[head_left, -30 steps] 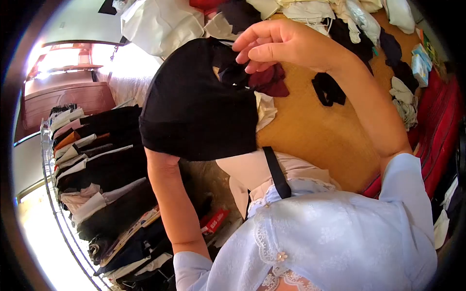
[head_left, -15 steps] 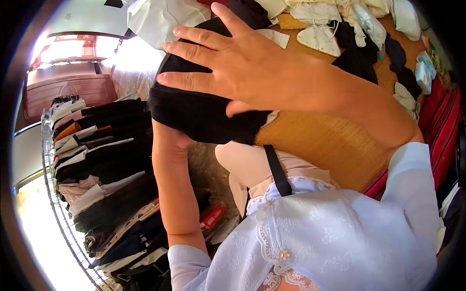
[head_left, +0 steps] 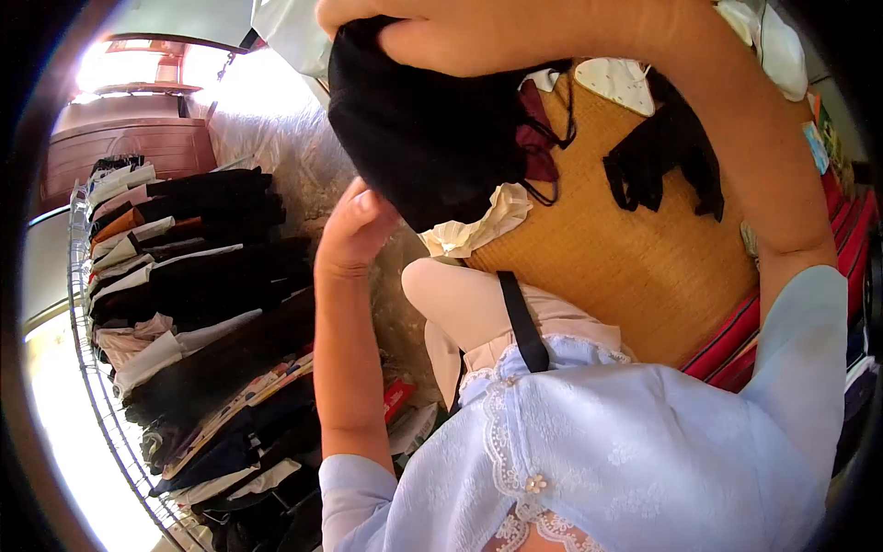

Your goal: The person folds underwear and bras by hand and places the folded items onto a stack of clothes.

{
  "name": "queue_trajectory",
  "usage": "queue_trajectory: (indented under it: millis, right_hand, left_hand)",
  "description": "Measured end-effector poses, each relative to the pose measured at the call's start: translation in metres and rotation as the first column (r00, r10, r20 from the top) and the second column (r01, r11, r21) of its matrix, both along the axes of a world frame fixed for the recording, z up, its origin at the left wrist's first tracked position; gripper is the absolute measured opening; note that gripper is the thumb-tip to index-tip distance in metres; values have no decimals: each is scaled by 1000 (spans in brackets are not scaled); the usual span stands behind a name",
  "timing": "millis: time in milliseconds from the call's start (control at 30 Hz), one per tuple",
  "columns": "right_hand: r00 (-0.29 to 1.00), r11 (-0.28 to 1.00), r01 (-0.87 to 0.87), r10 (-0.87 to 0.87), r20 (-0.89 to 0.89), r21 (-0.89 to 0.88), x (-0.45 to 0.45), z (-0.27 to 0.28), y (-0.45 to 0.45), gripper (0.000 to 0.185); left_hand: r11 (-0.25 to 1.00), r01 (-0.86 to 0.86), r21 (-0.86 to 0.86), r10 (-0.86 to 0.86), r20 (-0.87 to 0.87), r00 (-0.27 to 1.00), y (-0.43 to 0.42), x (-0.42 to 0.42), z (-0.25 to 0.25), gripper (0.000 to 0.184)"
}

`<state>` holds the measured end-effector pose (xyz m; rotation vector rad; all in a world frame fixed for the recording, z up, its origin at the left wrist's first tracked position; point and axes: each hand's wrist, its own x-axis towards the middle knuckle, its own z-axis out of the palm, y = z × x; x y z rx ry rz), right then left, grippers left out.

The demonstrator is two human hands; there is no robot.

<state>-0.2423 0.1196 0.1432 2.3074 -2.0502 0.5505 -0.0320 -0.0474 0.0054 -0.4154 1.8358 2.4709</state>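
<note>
A piece of black cloth [head_left: 423,129], soft and rounded in outline, is held up in front of me; I cannot make out which garment it is. My right hand [head_left: 441,28], partly cut off by the top edge, grips its upper rim with the thumb on the near side. At the lower left, my left hand [head_left: 359,225] supports it, thumb showing and fingers hidden behind the cloth. Thin black cords [head_left: 556,152] hang at its right side, next to dark red cloth [head_left: 536,138]. Below it lies pleated cream cloth [head_left: 483,225].
A wire rack [head_left: 92,386] packed with folded clothes stands at left. Ahead is a woven tan mat [head_left: 644,267] with a black garment [head_left: 667,156] and a white piece [head_left: 616,85] on it. Red striped fabric [head_left: 736,350] lies at right, and a white bag [head_left: 294,32] at top.
My right hand has gone from lying flat and spread on the black cloth to gripping its upper rim. The cloth has shifted right and up, and its cords now show.
</note>
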Motion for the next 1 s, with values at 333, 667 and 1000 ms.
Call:
queue_trajectory:
  millis: [333, 667, 1000]
  right_hand:
    - [968, 1000, -12, 7, -249, -15, 6, 21, -9, 17]
    - [959, 955, 144, -199, -200, -261, 42, -101, 17, 24]
    - [936, 917, 324, -276, 218, -234, 128, -219, 61, 30]
  left_hand:
    - [911, -179, -370, 212, 50, 976, 102, -26, -59, 19]
    - [596, -545, 590, 338, 431, 837, 115, -23, -77, 37]
    - [589, -491, 643, 486, 203, 850, 89, 15, -93, 45]
